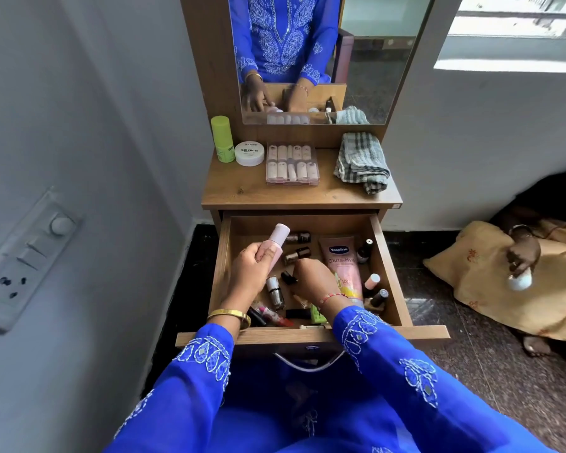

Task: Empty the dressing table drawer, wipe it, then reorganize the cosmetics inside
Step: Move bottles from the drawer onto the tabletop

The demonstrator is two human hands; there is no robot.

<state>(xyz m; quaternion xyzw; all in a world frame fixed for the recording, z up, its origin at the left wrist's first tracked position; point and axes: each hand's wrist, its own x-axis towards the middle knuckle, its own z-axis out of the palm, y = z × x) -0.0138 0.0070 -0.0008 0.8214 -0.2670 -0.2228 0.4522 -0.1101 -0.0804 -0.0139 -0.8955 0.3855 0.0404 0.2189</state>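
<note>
The wooden drawer [384,256] of the dressing table stands pulled out, full of cosmetics. My left hand [250,273] grips a pale pink bottle [276,241] and holds it up over the drawer's left side. My right hand [312,282] reaches down into the middle of the drawer, fingers curled at a small dark nail polish bottle [288,276]; whether it holds the bottle I cannot tell. A pink Vaseline tube [342,263] lies to the right. Several nail polish bottles [296,255] and lipsticks [270,315] are scattered around.
On the tabletop [242,191] stand a green bottle [222,138], a white nail polish remover jar [249,153], a clear box of press-on nails [291,165] and a folded checked cloth [361,161]. A mirror [366,60] rises behind. Another person sits on the floor at right [520,256].
</note>
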